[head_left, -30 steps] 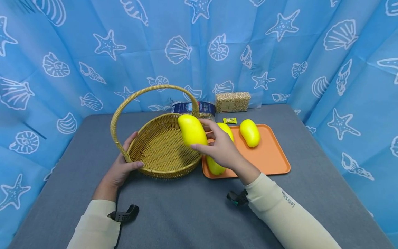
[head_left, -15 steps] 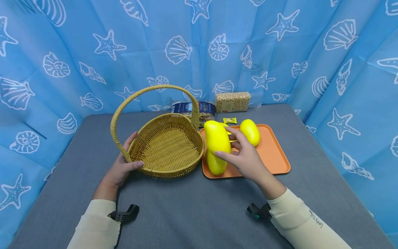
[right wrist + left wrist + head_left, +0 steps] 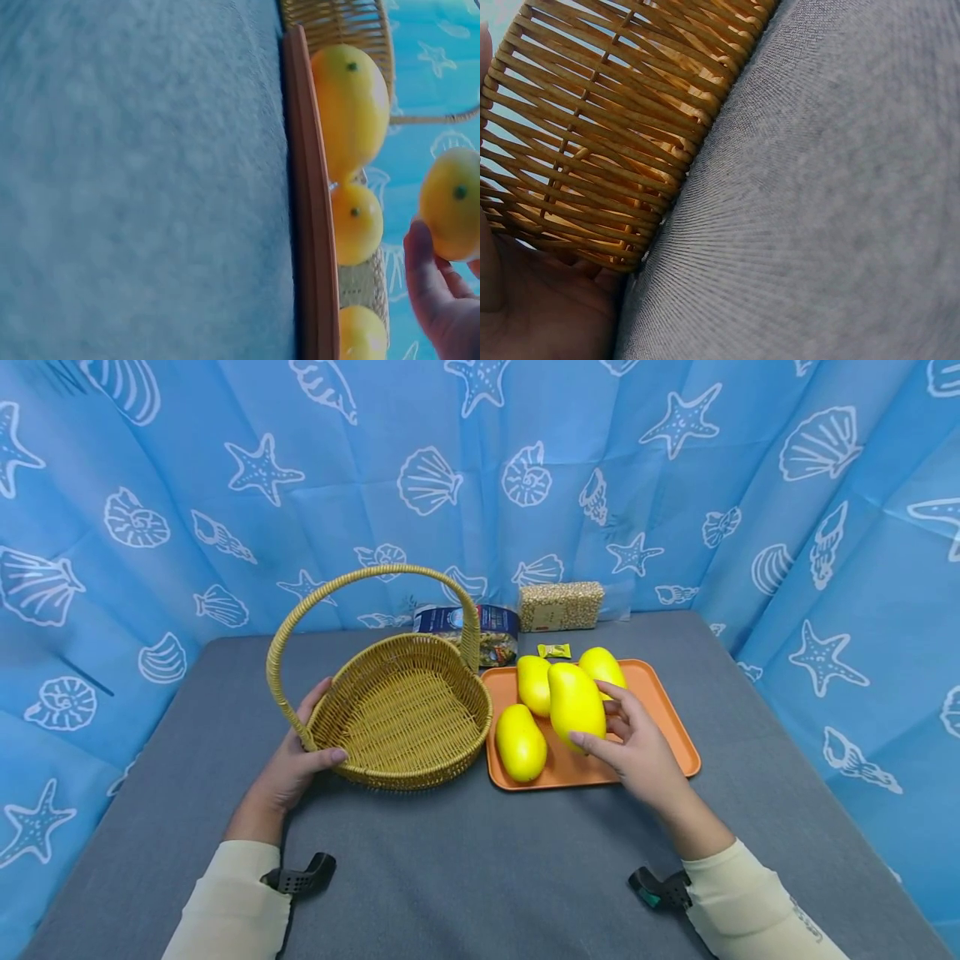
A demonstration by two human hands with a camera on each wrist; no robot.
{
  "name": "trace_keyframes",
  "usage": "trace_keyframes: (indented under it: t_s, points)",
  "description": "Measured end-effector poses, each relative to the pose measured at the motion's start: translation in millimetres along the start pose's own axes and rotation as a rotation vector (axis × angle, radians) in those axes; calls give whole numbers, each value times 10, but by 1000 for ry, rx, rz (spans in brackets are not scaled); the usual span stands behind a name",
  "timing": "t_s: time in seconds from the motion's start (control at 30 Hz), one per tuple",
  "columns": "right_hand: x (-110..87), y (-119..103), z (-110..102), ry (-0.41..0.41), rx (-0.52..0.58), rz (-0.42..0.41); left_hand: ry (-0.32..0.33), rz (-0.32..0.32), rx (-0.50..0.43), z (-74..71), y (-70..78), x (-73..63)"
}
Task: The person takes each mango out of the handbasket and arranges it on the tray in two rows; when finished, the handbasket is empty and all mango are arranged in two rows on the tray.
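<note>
My right hand [image 3: 637, 747] grips a yellow mango [image 3: 577, 703] between thumb and fingers, raised over the orange tray [image 3: 652, 760]. In the right wrist view this mango [image 3: 454, 202] stands clear above the tray's edge. Three more mangoes lie on the tray: one at the front left [image 3: 521, 743], one behind it [image 3: 534, 685], and one at the back [image 3: 602, 668], partly covered by the held mango. At the left, my left hand [image 3: 294, 760] holds the side of the round wicker basket [image 3: 405, 718], thumb over the rim. Nothing lies inside the basket. Its weave [image 3: 592, 127] fills the left wrist view's upper left.
Behind the basket lies a dark blue printed food bag [image 3: 495, 635]. A block-shaped pack of pale grains [image 3: 561, 606] and a small yellow wrapped sweet [image 3: 553, 651] are behind the tray. The basket's tall handle [image 3: 375, 570] arches over it. A blue curtain [image 3: 480, 485] hangs behind the grey table [image 3: 450, 877].
My right hand has carried the mango rightward, from the basket's right rim to over the tray's middle, uncovering the two left mangoes. The left hand and basket have stayed put.
</note>
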State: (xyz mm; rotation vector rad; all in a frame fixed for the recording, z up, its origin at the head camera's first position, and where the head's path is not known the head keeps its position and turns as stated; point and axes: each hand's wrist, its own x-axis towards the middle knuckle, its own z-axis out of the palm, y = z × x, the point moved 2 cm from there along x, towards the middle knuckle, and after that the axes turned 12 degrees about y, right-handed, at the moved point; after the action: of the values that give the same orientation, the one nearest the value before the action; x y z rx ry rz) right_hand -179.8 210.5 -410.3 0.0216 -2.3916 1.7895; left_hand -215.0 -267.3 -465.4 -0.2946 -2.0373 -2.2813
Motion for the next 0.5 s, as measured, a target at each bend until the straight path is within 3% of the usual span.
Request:
trace_keyframes:
  t_s: [0.3,0.5]
  points:
    - [-4,153,-100,1,-20,49,0,-3,4,-24,-20,-6]
    - [3,213,-154,-13,-93,52,-11,-1,2,-18,-3,6]
